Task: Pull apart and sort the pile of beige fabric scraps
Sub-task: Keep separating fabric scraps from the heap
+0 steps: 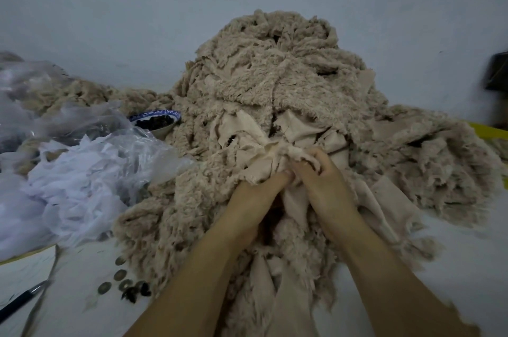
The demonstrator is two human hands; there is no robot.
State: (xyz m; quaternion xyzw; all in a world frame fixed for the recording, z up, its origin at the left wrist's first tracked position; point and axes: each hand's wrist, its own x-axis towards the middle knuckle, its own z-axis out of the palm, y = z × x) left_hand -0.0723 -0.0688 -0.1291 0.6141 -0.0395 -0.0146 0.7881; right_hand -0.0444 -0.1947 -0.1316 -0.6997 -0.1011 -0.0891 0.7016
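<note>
The pile of beige fabric scraps fills the middle of the white tabletop, heaped up toward the far wall. At its near side the left hand and right hand sit close together, each grip closed on a bunched scrap. A blue-patterned bowl stands just left of the pile.

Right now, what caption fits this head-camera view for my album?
Left hand and right hand grip scraps at the front of the beige fabric pile, a bowl nearby.
</note>
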